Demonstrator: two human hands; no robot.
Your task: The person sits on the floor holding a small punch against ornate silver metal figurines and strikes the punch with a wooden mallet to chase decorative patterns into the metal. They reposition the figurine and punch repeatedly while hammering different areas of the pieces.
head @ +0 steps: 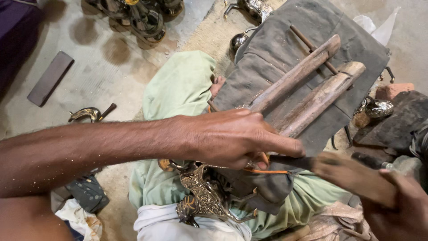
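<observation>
My left hand (232, 138) reaches across from the left and presses down on an ornate brass figure (200, 196) that lies on my lap; its forefinger rests along the dark blade of a file (290, 161). My right hand (401, 209), at the lower right corner, grips the file's wooden handle (352, 176), which is blurred. Two worn wooden bars (307, 85) lie side by side on a grey cloth (276, 49) just beyond my left hand. Much of the brass figure is hidden under my left hand.
My legs in pale green cloth (178, 85) fill the middle. Brass pieces stand on the floor at the top (142, 18) and one lies at the left (87, 114). A dark flat stone (50, 78) lies on the floor. Another brass piece (379, 108) and a brick (392, 91) sit at the right.
</observation>
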